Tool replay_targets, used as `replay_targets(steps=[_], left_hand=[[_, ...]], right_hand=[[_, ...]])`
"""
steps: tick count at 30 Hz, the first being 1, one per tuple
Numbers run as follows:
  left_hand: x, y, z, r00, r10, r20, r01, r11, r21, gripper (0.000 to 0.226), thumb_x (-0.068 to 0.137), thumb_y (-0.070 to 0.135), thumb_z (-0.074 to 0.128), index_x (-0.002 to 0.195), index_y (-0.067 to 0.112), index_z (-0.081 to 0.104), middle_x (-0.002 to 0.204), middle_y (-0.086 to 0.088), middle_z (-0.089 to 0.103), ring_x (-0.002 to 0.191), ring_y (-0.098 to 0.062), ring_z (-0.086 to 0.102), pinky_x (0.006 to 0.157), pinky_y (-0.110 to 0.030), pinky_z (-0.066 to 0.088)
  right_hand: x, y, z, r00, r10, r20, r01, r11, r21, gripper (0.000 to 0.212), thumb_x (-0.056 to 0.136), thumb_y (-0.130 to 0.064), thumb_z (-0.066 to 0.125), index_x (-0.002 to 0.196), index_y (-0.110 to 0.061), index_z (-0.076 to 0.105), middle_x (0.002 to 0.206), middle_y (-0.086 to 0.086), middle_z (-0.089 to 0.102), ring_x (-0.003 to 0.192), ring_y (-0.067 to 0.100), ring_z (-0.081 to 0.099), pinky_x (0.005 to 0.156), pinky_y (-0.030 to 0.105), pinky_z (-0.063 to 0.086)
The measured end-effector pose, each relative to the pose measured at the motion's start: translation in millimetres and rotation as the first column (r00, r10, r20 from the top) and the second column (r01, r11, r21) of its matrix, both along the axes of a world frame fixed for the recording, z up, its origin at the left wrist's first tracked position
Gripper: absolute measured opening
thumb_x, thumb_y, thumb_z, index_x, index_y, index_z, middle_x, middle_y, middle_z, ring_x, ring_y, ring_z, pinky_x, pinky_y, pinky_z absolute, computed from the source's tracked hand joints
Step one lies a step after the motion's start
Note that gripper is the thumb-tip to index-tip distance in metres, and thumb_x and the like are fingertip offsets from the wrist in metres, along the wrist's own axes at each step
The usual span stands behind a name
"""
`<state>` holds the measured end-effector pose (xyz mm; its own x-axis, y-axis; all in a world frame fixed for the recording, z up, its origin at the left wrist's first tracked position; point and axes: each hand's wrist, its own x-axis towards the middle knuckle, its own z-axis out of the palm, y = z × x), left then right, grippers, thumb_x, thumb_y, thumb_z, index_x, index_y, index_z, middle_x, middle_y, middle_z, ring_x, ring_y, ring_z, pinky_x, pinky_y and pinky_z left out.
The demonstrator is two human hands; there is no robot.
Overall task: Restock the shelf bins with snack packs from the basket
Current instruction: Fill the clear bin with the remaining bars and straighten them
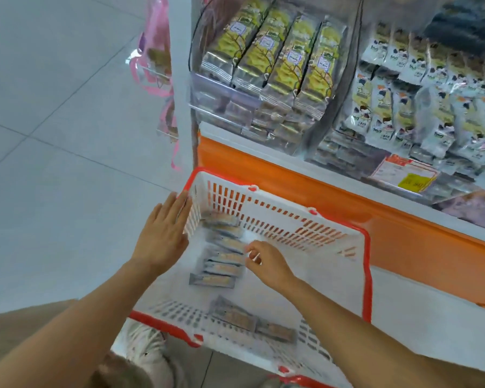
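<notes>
A white plastic basket (280, 219) with a red rim stands on the floor against the shelf base. Several grey snack packs (226, 257) lie in a row inside it, and two more snack packs (252, 322) lie near its front wall. My left hand (163, 233) has straight fingers and rests against the basket's left rim. My right hand (266, 261) is inside the basket, its fingertips curled at the right ends of the row of packs; whether it grips one I cannot tell. Above, a clear shelf bin (221, 88) holds yellow-and-silver packs (280, 57).
A second clear bin (431, 107) to the right holds white and yellow packets, with a yellow price tag (413, 182) below. An orange shelf front (403, 233) runs behind the basket. Pink ribbon bags (157, 60) hang at the shelf's left end. Grey tiled floor (53, 135) lies to the left.
</notes>
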<state>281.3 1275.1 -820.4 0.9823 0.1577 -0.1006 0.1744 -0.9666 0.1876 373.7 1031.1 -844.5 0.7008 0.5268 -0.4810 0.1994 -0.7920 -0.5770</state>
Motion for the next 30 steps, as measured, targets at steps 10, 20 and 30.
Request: replay_targets(steps=[10, 20, 30], left_hand=[[1, 4, -8, 0.995, 0.081, 0.054, -0.071, 0.984, -0.163, 0.078, 0.094, 0.024, 0.057, 0.155, 0.004, 0.013, 0.161, -0.017, 0.017, 0.146, -0.035, 0.027, 0.111, -0.054, 0.036], [2, 2, -11, 0.987, 0.083, 0.138, -0.056, 0.981, -0.183, 0.070, 0.100, 0.041, 0.033, 0.156, 0.008, 0.008, 0.161, -0.015, 0.019, 0.145, -0.032, 0.028, 0.114, -0.048, 0.035], [2, 1, -17, 0.990, 0.093, 0.102, -0.076, 0.984, -0.161, 0.075, 0.100, 0.042, 0.042, 0.157, 0.013, 0.002, 0.164, -0.010, 0.012, 0.148, -0.029, 0.024, 0.113, -0.050, 0.036]], right_hand=[[-34, 13, -87, 0.956, 0.221, -0.194, -0.252, 0.956, -0.150, 0.039, 0.097, -0.025, 0.054, 0.135, -0.015, 0.049, 0.135, 0.007, 0.048, 0.117, 0.024, 0.052, 0.092, 0.027, 0.040], [-47, 28, -112, 0.971, 0.236, 0.032, -0.218, 0.935, -0.279, 0.036, 0.085, -0.017, 0.061, 0.121, -0.022, 0.056, 0.124, 0.001, 0.054, 0.109, 0.022, 0.053, 0.079, 0.031, 0.044], [-46, 25, -109, 0.974, 0.219, 0.054, -0.201, 0.953, -0.228, 0.037, 0.077, -0.024, 0.071, 0.111, -0.017, 0.057, 0.120, 0.000, 0.048, 0.103, 0.020, 0.052, 0.079, 0.028, 0.046]])
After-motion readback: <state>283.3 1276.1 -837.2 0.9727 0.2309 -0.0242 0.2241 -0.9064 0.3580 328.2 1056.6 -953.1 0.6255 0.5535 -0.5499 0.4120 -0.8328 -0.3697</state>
